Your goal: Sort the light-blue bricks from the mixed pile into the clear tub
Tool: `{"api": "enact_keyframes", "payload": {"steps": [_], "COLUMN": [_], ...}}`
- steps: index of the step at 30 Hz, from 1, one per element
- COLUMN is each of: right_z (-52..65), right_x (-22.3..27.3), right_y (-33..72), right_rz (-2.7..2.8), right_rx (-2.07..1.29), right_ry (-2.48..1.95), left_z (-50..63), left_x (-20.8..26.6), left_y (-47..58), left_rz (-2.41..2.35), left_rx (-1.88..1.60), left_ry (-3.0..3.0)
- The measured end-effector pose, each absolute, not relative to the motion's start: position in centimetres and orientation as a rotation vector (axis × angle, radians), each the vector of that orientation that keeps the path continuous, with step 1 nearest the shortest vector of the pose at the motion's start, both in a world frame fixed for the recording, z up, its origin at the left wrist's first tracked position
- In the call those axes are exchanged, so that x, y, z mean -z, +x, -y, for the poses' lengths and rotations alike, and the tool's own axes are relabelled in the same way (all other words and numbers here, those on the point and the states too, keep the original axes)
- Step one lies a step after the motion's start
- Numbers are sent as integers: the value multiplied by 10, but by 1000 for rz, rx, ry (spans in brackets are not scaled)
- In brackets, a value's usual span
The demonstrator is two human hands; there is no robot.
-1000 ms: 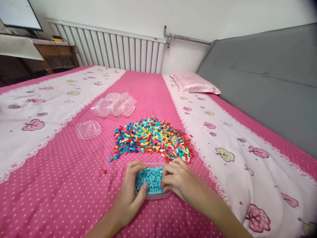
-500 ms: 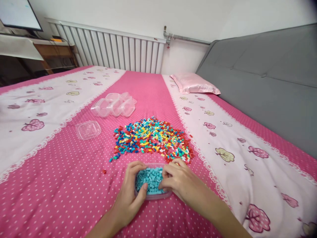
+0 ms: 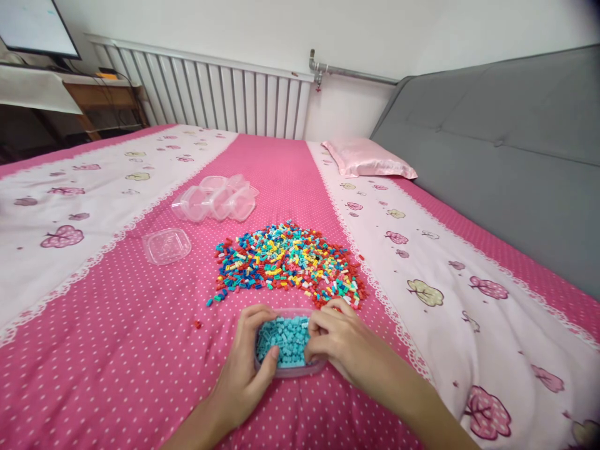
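Observation:
A clear plastic container full of light-blue toy bricks rests on the pink bedcover, close to me. My left hand is wrapped round its left end, the thumb over the near rim and the fingers at the far rim. Over the right end is my right hand, its fingers curled together and reaching in at the bricks. Whatever is between those fingertips is hidden. Just beyond the container spreads a pile of mixed-colour toy bricks in red, blue, yellow, white and green.
A clear lid lies left of the pile. Behind it several clear plastic containers are heaped together. A small red brick lies apart on the bedcover. Farther back are a pink pillow and a white radiator.
My right hand has shifted slightly to the right within the container's right end, baring a little more of the light-blue bricks. My left hand and the container stay in place.

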State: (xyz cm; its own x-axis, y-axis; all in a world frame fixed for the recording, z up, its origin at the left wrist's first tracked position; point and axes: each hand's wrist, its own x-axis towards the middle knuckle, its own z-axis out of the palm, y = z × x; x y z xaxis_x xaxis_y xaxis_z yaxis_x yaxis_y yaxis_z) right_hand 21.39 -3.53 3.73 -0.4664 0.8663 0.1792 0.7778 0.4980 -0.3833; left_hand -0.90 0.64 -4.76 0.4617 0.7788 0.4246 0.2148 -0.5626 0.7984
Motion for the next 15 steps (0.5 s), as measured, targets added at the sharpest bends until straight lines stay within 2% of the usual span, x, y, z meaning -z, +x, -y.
{"api": "enact_keyframes", "payload": {"steps": [15], "right_z": [37], "right_x": [-41], "right_y": [215], "right_rz": [2395], "right_rx": [-425], "right_ry": [-1361], "left_z": [-7], "left_x": [49], "left_y": [-9], "left_rz": [-822], "left_rx": [-1070], "left_ry": [2031]}}
